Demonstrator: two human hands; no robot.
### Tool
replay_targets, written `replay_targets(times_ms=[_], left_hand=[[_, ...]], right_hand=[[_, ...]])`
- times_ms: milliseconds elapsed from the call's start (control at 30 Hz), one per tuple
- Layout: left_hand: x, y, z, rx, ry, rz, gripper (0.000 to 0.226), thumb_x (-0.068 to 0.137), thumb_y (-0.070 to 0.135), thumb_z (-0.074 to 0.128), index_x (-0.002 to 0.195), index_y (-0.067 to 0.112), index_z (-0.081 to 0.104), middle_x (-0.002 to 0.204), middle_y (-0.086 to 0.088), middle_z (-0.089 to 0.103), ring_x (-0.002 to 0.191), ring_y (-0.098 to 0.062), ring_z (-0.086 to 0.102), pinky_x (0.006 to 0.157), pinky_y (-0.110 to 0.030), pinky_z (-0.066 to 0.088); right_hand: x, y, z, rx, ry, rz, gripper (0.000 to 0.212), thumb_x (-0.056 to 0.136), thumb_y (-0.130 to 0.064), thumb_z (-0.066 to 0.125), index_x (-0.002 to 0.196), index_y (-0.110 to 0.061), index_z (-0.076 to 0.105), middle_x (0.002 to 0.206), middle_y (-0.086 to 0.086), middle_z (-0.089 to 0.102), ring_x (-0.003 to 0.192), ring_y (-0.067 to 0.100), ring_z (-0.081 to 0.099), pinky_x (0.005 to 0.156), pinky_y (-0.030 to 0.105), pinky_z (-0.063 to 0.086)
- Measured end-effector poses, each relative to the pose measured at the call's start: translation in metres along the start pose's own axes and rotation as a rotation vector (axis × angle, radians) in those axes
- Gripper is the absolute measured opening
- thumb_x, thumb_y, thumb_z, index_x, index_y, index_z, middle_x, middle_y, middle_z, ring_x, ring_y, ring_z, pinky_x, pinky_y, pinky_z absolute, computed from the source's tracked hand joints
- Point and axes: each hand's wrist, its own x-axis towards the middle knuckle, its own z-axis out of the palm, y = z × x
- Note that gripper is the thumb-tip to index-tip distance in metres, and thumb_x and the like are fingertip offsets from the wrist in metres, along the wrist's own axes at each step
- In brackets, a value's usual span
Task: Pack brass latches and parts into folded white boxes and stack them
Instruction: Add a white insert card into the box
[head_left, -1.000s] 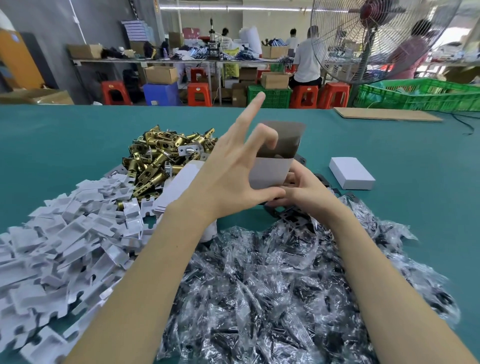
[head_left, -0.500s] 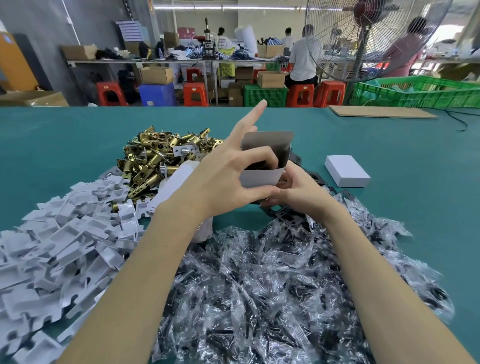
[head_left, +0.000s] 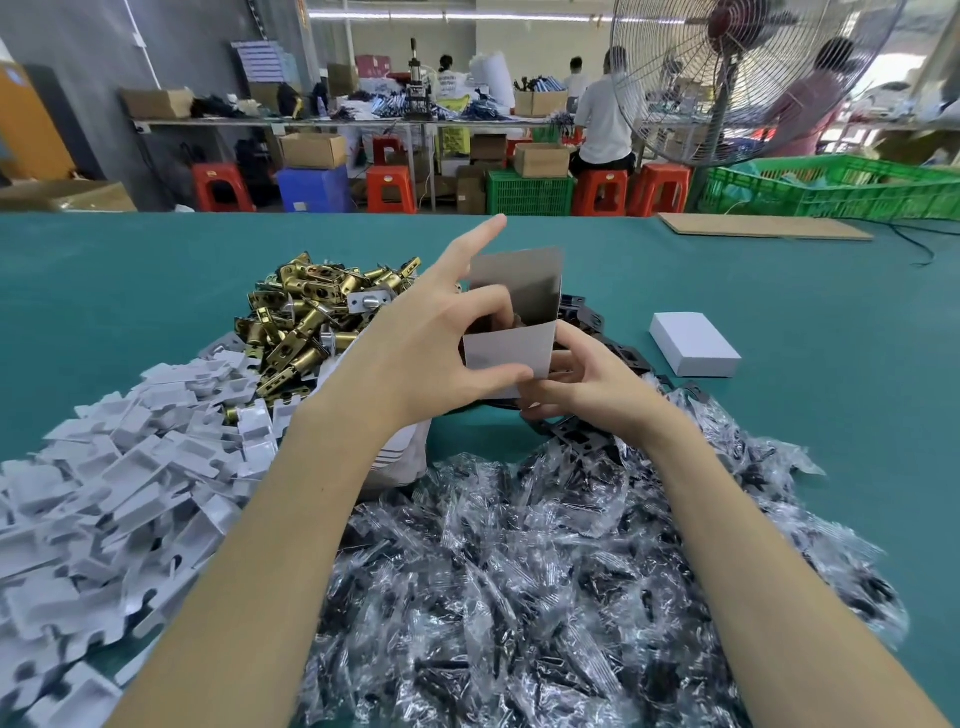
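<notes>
Both hands' grip holds a box above teal table.

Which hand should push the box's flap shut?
Probably the left hand. Its middle fingers already reach into the open white box beside the raised flap, index finger free. The right hand holds the box from below, steadying it.

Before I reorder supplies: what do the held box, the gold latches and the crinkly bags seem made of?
Held box: thin white card, matte, grey inside its raised flap. Gold latches: likely brass-finished metal, shiny yellow glints. Crinkly bags: clear plastic film, glossy creases, dark parts inside.
</notes>
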Motion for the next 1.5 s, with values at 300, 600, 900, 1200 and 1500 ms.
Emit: replay_targets(times_ms=[300, 600, 900, 1200, 1500], left_hand=[[-0.001, 0.002, -0.003, 0.096, 0.038, -0.171, 0.04, 0.08, 0.056, 0.075, 0.108, 0.028, 0.071, 0.162, 0.006, 0.03, 0.128, -0.018, 0.052, 0.097, -0.043, 0.051], [0.002, 0.005, 0.003, -0.049, 0.055, -0.277, 0.017, 0.082, 0.039, 0.08, 0.087, 0.027, 0.068, 0.162, 0.01, 0.029, 0.138, -0.012, 0.041, 0.104, -0.038, 0.043], [0.005, 0.013, 0.005, -0.428, 0.252, -0.308, 0.066, 0.076, 0.021, 0.088, 0.113, 0.022, 0.034, 0.138, 0.0, 0.046, 0.112, -0.007, 0.064, 0.088, -0.039, 0.058], [0.006, 0.009, 0.008, -0.814, 0.013, -0.638, 0.031, 0.097, 0.035, 0.067, 0.124, 0.036, 0.051, 0.105, 0.01, 0.074, 0.091, -0.007, 0.073, 0.077, -0.041, 0.063], [0.012, 0.033, 0.041, -1.307, 0.222, -0.836, 0.024, 0.095, 0.012, 0.068, 0.117, 0.016, 0.06, 0.124, -0.01, 0.066, 0.104, -0.022, 0.07, 0.076, -0.035, 0.063]], right_hand=[[0.001, -0.004, -0.001, 0.012, -0.034, 0.032, 0.039, 0.095, -0.002, 0.066, 0.132, -0.01, 0.053, 0.113, 0.017, 0.073, 0.097, 0.03, 0.075, 0.078, 0.035, 0.062], [0.002, -0.003, -0.001, -0.031, -0.048, 0.039, 0.037, 0.091, -0.005, 0.069, 0.126, -0.013, 0.057, 0.104, 0.009, 0.075, 0.09, 0.028, 0.076, 0.079, 0.039, 0.063], [0.002, -0.008, 0.0, 0.107, -0.003, 0.054, 0.036, 0.096, -0.007, 0.067, 0.13, -0.011, 0.055, 0.105, 0.012, 0.077, 0.088, 0.033, 0.076, 0.075, 0.038, 0.062], [0.0, -0.027, 0.001, 0.236, -0.061, -0.048, 0.047, 0.091, -0.017, 0.071, 0.134, -0.009, 0.054, 0.096, 0.008, 0.075, 0.076, 0.021, 0.07, 0.07, 0.031, 0.061], [-0.003, -0.017, -0.023, 0.095, 0.24, 0.148, 0.036, 0.106, -0.046, 0.045, 0.11, -0.02, 0.069, 0.111, 0.006, 0.074, 0.064, 0.011, 0.067, 0.058, 0.023, 0.054]])
